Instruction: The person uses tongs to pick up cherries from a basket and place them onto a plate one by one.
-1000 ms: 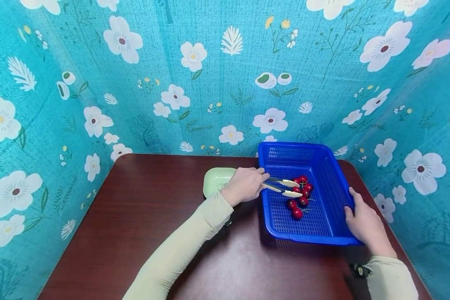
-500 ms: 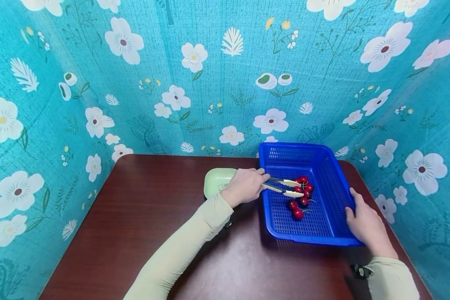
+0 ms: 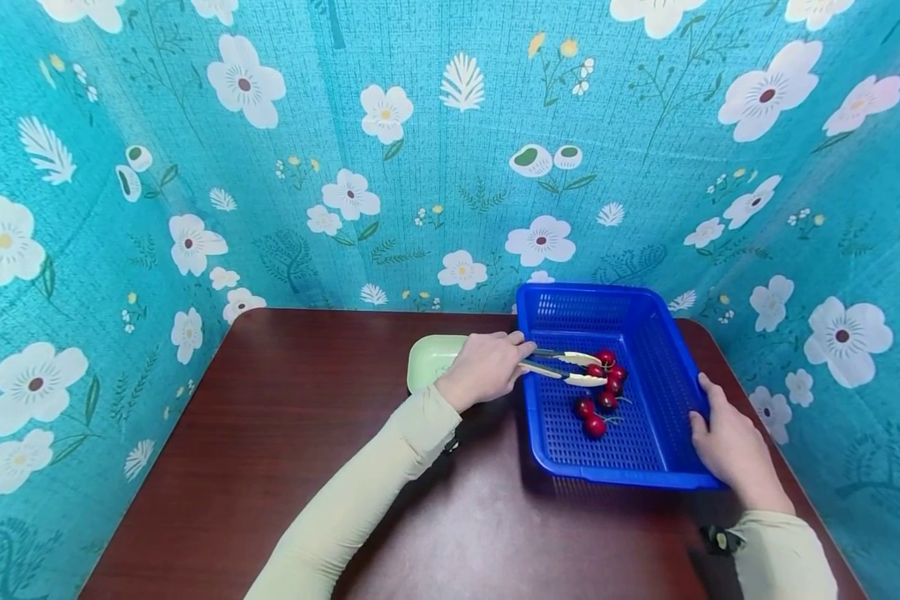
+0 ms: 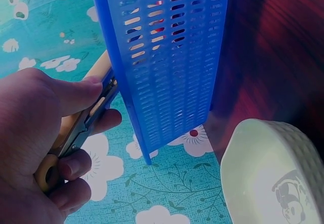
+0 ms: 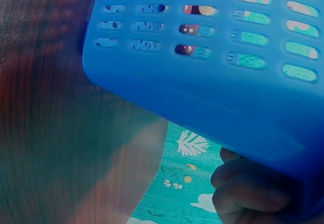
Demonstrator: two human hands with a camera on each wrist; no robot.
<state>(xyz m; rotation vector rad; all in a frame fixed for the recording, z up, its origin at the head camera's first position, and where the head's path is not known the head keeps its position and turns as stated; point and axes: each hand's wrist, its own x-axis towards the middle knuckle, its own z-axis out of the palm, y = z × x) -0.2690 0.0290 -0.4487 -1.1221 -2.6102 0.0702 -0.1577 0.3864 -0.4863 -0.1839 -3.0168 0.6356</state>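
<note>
My left hand (image 3: 487,364) holds a pair of tongs (image 3: 585,380) with cream tips and dark metal arms, reaching over the left rim of a blue plastic basket (image 3: 645,408). In the left wrist view, the thumb and fingers curl round the tongs' handles. The tips stand apart on either side of a red cherry (image 3: 595,372); whether they touch it I cannot tell. Several more cherries (image 3: 594,426), some with green stems, lie on the basket's floor nearby. On the basket's right rim, my right hand (image 3: 735,446) grips with the thumb inside; its fingers show beneath the rim in the right wrist view.
A pale green dish (image 3: 427,358) with a printed figure inside stands left of the basket, partly hidden by my left hand. Both rest on a dark brown wooden table (image 3: 292,400). A turquoise flowered cloth (image 3: 420,183) surrounds the table's back and sides.
The tongs' tips have shifted slightly away from me and come round one cherry. My left hand has moved a little with them. The right hand and basket have stayed put.
</note>
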